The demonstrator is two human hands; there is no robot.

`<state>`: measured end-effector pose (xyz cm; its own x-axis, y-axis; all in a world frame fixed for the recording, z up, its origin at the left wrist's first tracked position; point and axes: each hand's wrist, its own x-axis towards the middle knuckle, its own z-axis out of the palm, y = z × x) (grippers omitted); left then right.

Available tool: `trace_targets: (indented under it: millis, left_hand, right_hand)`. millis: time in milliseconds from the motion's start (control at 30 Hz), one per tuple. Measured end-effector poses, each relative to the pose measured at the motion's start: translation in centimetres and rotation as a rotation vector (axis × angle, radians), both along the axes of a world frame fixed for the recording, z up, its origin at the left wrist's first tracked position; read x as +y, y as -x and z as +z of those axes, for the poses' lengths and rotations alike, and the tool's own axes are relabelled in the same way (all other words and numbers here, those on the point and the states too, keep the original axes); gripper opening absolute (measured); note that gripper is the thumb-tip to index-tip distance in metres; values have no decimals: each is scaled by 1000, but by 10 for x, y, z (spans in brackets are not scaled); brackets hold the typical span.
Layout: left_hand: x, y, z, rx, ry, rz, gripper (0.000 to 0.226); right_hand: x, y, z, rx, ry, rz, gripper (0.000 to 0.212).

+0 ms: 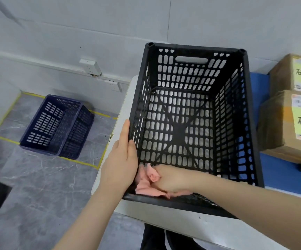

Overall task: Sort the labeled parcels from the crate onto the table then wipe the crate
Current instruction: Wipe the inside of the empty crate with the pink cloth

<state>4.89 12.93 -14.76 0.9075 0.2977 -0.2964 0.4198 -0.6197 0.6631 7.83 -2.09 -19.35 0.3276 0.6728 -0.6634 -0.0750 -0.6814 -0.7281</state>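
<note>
A black perforated crate (pixel 254 123) stands on the white table (pixel 173 216) with no parcels inside it. My left hand (pixel 122 159) grips the crate's left rim, fingers on the outside and thumb over the edge. My right hand (pixel 171 179) reaches inside, down at the near left corner, and holds a crumpled pink cloth (pixel 146 188) against the crate's wall and floor. Two brown cardboard parcels with yellow labels sit to the right of the crate: one at the back (pixel 283 74), one nearer (pixel 276 127).
A blue mat (pixel 281 172) covers the table's right part under the parcels. On the grey floor to the left, a dark blue crate (pixel 55 127) sits inside yellow tape lines. A white wall with sockets (pixel 90 66) runs behind.
</note>
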Motion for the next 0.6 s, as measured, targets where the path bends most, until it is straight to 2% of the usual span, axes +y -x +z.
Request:
trace_targets:
  millis: [67,167,233,300,367,433,600]
  left_hand:
    - [-1,-1,2,7,-3,4,54]
    - [-2,0,4,10,-13,-7,55]
    - [-1,1,4,9,-31,-15,57]
    - [0,1,2,-9,-47,-36,57]
    - [0,1,2,-33,-50,-66,59]
    - [1,0,3,-49,-36,-87,60]
    - [3,1,1,-45,-15,-75,59]
  right_hand:
    - [-1,-1,-24,133,97,-78,30]
    - [-5,-22,-40,186,236,-32,23]
    - [-9,-53,-35,21,209,-69,18]
    - [-14,-94,-22,-230,92,-335,15]
    - [-15,-141,-14,-620,80,-583,15]
    - [-12,-186,-21,-907,178,-614,18]
    - [18,-245,-63,-1032,253,-523,21]
